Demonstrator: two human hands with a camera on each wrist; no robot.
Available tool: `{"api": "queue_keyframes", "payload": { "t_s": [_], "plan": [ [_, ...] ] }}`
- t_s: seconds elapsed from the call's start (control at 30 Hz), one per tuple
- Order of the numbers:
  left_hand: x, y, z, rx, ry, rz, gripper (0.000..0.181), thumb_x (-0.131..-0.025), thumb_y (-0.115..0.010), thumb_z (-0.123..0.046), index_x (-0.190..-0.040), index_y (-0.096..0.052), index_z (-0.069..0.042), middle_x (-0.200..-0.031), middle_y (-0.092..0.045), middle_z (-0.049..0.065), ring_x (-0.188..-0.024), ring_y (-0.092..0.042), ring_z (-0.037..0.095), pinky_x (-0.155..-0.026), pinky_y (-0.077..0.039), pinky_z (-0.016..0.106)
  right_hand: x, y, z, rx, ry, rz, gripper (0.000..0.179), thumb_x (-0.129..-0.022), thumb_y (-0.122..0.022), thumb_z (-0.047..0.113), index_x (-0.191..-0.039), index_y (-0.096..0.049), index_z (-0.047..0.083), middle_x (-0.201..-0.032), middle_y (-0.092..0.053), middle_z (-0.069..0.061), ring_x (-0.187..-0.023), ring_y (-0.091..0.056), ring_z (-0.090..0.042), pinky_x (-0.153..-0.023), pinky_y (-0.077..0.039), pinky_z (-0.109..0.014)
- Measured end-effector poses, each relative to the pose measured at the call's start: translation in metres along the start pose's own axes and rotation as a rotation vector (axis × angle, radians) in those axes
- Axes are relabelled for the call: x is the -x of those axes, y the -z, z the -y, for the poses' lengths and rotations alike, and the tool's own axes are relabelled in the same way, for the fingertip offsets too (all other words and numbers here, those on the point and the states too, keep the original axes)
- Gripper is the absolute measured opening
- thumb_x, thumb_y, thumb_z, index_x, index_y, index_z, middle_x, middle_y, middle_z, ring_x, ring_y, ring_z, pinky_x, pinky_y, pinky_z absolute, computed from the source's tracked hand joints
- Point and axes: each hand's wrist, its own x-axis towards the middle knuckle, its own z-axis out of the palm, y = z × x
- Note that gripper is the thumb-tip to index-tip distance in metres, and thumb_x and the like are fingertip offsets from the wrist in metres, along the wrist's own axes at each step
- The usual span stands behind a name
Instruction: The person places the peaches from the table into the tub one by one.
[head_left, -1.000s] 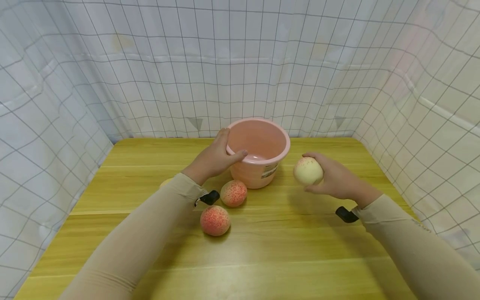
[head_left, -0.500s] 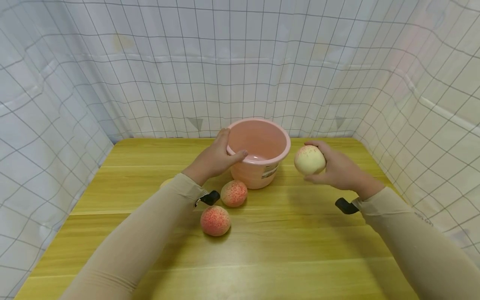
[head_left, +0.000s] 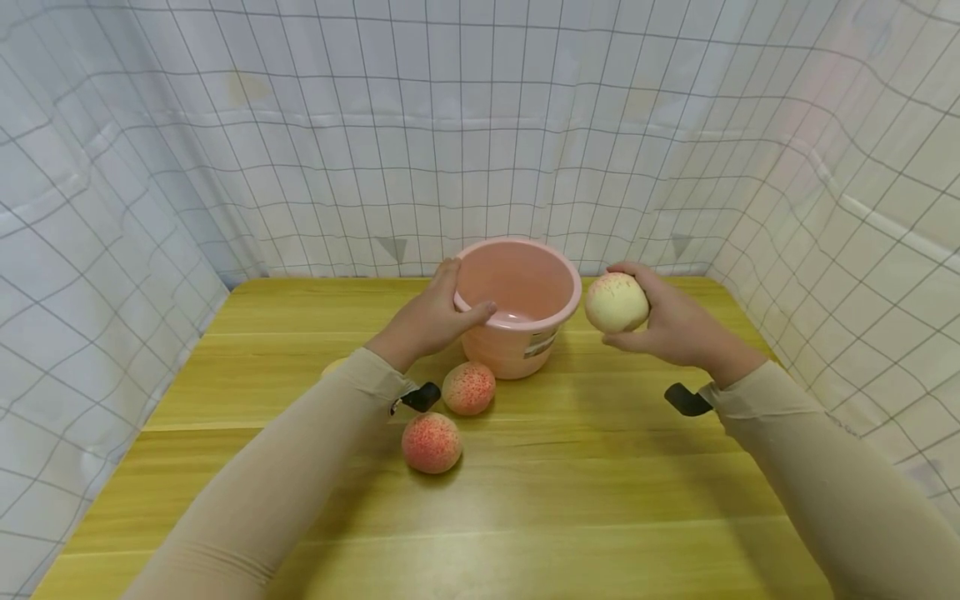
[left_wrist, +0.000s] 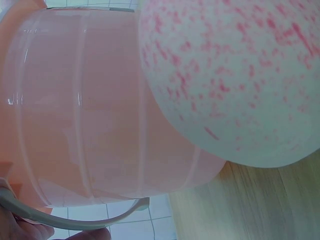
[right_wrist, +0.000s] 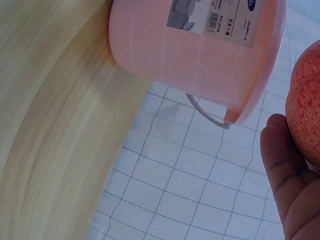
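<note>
1 bucket, 2 reddish peaches, 1 peach in right fingers.

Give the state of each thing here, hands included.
Pink bucket: upright, no fruit visible inside
Bucket handle: lowered
Held peach: lifted, outside the bucket
Nearer loose peach: resting on table
Farther loose peach: resting on table
Yellow item: mostly hidden, state unclear
Left hand: gripping bucket rim
Right hand: gripping held peach

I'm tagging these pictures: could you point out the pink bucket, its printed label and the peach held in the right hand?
Pink bucket (head_left: 501, 352): head view, its outer front wall.
Printed label (right_wrist: 214, 21): right wrist view, middle of its visible part.
Held peach (head_left: 617, 303): head view, its pale side.
</note>
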Motion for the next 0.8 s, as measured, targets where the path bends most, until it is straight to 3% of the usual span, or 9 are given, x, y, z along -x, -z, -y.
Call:
{"api": "queue_keyframes", "payload": {
  "t_s": [0.33, 0.53, 0.8],
  "plan": [
    [0.0, 0.0, -0.001, 0.005, -0.005, -0.007, 0.111, -0.093, -0.058, -0.075, -0.171, -0.003, -0.017, -0.177, -0.016, 0.005, -0.151, -0.043, 0.038, -0.119, -0.041, 0.062, -0.011, 0.001, 0.008, 0.0, 0.029, -0.024, 0.089, -0.084, -0.089, 0.014, -0.156, -0.038, 0.009, -0.141, -0.058, -0.018, -0.117, -0.064, -0.035, -0.096, -0.053, -0.056],
    [0.002, 0.001, -0.002, 0.001, -0.004, 0.004, 0.112, -0.093, -0.057, -0.075, -0.171, -0.001, -0.017, -0.178, -0.012, 0.006, -0.154, -0.039, 0.039, -0.121, -0.038, 0.062, -0.02, 0.001, 0.013, -0.017, 0.006, -0.025, 0.089, -0.085, -0.089, 0.015, -0.157, -0.037, 0.012, -0.142, -0.056, -0.014, -0.115, -0.064, -0.032, -0.095, -0.054, -0.054],
    [0.001, 0.001, -0.002, -0.004, -0.011, 0.002, 0.112, -0.093, -0.056, -0.075, -0.171, 0.0, -0.016, -0.178, -0.012, 0.006, -0.154, -0.039, 0.038, -0.122, -0.037, 0.062, -0.035, -0.006, 0.019, -0.043, 0.044, -0.04, 0.089, -0.084, -0.09, 0.016, -0.156, -0.037, 0.009, -0.146, -0.053, -0.014, -0.114, -0.064, -0.032, -0.096, -0.054, -0.053]
  ]
}}
